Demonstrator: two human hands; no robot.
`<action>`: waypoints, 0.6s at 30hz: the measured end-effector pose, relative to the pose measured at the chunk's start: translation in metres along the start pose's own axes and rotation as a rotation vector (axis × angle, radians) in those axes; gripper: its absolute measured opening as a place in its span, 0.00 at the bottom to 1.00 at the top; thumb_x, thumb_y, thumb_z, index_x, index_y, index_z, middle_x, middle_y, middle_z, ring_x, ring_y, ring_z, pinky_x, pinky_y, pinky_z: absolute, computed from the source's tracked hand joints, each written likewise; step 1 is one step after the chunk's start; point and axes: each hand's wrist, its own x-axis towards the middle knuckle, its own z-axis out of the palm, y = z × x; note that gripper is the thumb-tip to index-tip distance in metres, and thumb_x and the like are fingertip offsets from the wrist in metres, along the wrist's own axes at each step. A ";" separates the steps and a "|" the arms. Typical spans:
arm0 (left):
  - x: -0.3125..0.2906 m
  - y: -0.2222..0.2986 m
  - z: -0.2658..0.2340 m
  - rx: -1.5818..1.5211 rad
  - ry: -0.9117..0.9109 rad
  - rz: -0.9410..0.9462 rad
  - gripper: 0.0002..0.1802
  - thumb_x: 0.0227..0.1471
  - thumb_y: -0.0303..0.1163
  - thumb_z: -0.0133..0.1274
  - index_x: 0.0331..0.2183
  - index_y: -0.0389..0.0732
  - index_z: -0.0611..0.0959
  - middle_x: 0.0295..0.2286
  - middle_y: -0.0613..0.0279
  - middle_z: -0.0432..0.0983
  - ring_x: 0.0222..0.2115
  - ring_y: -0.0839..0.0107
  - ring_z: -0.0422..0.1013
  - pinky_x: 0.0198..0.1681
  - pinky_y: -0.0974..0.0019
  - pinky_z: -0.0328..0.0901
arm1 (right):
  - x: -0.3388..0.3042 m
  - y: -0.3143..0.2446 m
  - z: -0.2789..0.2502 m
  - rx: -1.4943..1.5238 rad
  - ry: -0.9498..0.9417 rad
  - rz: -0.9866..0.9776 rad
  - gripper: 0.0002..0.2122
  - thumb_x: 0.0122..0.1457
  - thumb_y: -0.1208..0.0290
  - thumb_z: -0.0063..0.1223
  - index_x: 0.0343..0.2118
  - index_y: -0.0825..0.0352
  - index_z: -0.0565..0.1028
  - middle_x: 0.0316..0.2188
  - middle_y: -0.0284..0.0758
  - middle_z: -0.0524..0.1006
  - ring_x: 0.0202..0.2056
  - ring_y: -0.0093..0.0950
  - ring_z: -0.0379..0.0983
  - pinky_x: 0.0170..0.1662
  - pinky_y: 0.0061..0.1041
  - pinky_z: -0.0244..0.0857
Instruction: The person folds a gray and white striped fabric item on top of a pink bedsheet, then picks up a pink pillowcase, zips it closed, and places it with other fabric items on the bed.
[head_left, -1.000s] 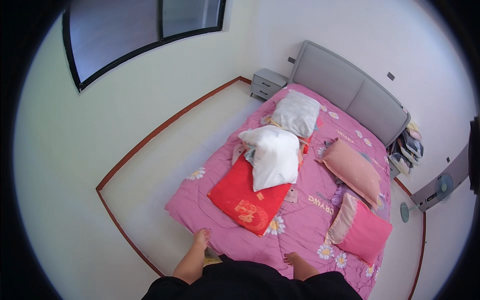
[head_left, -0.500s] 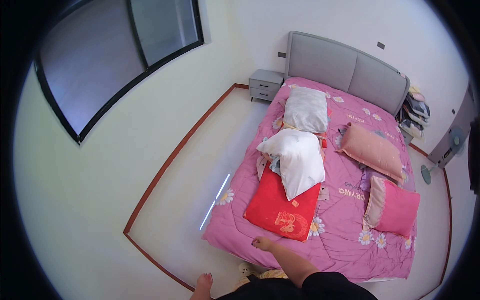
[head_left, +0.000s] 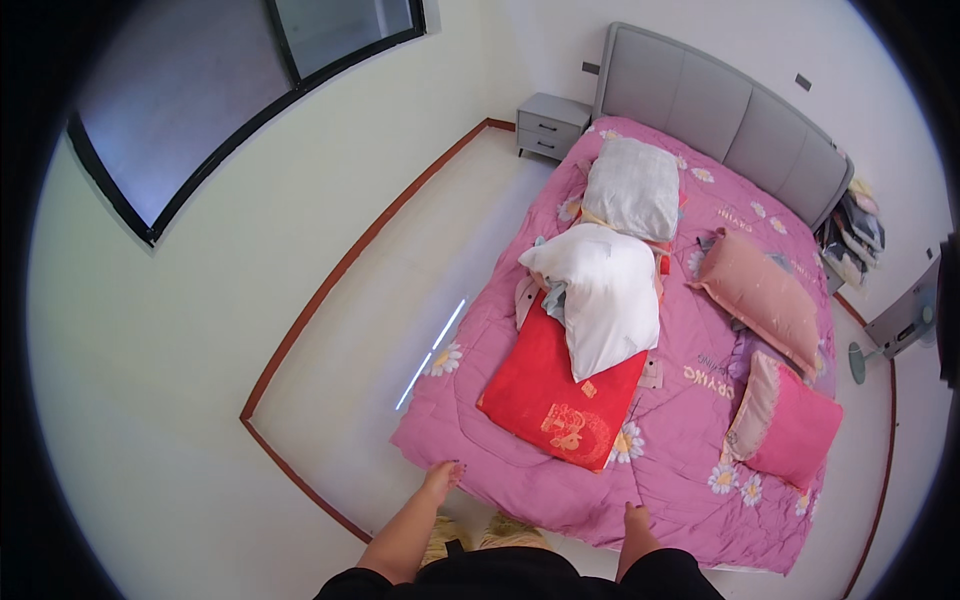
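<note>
A pink quilt (head_left: 520, 480) with daisy flowers is spread over the bed. My left hand (head_left: 443, 478) is at the quilt's near left corner, its fingers apart and no object in it. Farther right, my right hand (head_left: 637, 518) is over the quilt's near edge; its fingers are too small and foreshortened to read. Beyond both hands lies a folded red cloth (head_left: 530, 405) with a gold pattern. A white pillow (head_left: 608, 305) rests partly on that cloth, and a pale grey pillow (head_left: 632, 188) lies behind it.
A salmon pillow (head_left: 757, 298) and a pink pillow (head_left: 800, 425) lie on the bed's right side. The grey headboard (head_left: 700, 100) stands at the far end, beside a grey nightstand (head_left: 552, 125). Pale floor (head_left: 350, 400) runs along the left wall. A fan (head_left: 858, 363) stands at right.
My left hand has risen forward to the quilt's near left corner. My right hand has shifted right along the near edge. The view has moved slightly; the pillows and red cloth keep their places.
</note>
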 end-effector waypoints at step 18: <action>0.037 0.256 -0.296 -0.110 0.038 0.390 0.08 0.45 0.32 0.44 0.31 0.44 0.72 0.28 0.65 0.74 0.29 0.77 0.68 0.31 0.72 0.60 | -0.244 -0.347 0.271 0.006 0.040 -0.877 0.26 0.42 0.65 0.56 0.42 0.72 0.61 0.35 0.47 0.69 0.37 0.39 0.66 0.39 0.31 0.60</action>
